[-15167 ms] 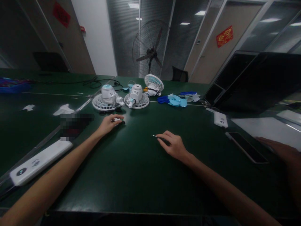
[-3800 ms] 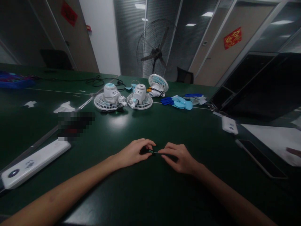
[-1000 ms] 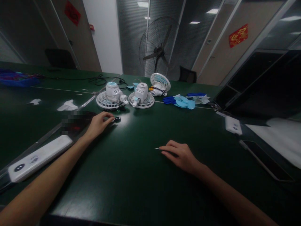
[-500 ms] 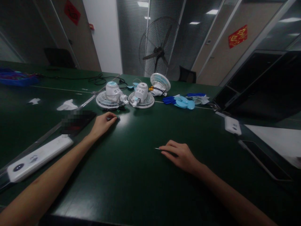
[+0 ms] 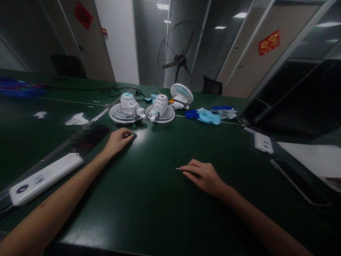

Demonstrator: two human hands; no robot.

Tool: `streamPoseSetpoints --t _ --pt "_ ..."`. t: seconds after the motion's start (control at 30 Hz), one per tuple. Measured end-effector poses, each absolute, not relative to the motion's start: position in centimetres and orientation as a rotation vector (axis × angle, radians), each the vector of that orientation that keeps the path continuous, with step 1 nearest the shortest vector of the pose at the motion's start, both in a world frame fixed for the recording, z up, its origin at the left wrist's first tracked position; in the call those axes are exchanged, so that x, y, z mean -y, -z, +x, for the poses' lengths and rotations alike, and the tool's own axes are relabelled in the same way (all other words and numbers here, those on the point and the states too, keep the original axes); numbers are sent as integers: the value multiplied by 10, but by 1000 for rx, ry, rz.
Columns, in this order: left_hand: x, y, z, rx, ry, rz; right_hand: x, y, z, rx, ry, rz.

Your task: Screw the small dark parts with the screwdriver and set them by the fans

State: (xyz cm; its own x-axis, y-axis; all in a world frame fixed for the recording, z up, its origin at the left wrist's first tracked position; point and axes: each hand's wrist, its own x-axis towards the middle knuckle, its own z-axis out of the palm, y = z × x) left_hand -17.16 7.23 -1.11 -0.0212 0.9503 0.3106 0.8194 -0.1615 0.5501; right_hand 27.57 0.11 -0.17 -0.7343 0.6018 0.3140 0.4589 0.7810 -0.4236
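My left hand (image 5: 118,140) rests low over the table, thumb and fingers closed on a small green and dark part (image 5: 133,134), too small to tell its kind. Just beyond it lie two white fan heads (image 5: 129,106), their vented motor housings facing up, with dark bits under the nearer rim. Closer to me and to the right, my right hand (image 5: 204,174) pinches a thin silvery rod (image 5: 178,168) between thumb and fingers. The rod points left, and its other end is hidden in the grip.
A third small fan (image 5: 181,95) tilts behind the others. Light-blue fan blades (image 5: 208,116) and blue gloves (image 5: 191,113) lie right of it. White devices (image 5: 46,179) and a dark phone-like slab (image 5: 301,181) flank my arms on the green table (image 5: 149,206). A blue tray (image 5: 21,90) stands far left.
Both hands stay in almost the same place with the same grips. Slightly more of the green part shows at my left fingertips.
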Motion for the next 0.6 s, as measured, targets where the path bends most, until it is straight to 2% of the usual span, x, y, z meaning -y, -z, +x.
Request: streamPoseSetpoints --t 0.33,0.6 --pt "-10 -10 -54 -1102 -621 2187 3 0 275 2527 -512 -822" --pt "14 -7 -30 -960 -574 2301 6 -4 272 2542 -584 -775"
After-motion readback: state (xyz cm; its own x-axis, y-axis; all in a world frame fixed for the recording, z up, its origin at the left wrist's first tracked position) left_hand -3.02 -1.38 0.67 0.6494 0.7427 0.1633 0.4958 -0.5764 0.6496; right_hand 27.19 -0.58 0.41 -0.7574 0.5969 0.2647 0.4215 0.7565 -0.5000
